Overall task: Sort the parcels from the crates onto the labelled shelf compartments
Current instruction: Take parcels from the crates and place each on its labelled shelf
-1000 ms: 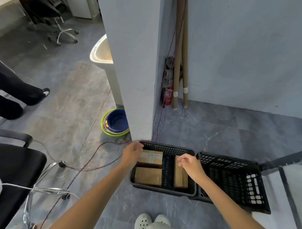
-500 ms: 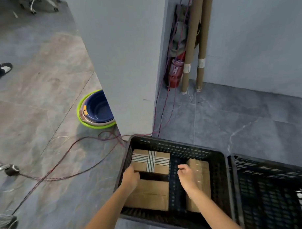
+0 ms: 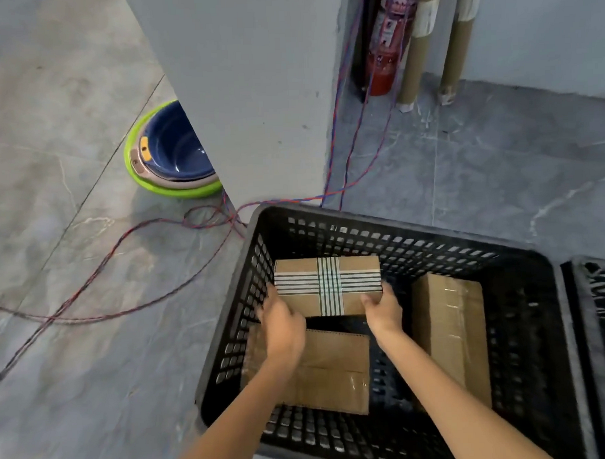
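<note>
The left hand (image 3: 284, 328) and right hand (image 3: 383, 312) had shifted to the striped parcel (image 3: 327, 285) in the crate (image 3: 397, 233), fingers grasping its ends, seemingly ready to lift.

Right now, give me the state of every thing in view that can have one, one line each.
Black crate: upright, holds three parcels.
Striped-tape parcel: inside it, gripped at both ends.
Left hand: grips its left end.
Right hand: grips its right end.
Plain near parcel: lies flat.
Right-side parcel: lies flat, untouched.
Nested basins: upright, stacked.
</note>
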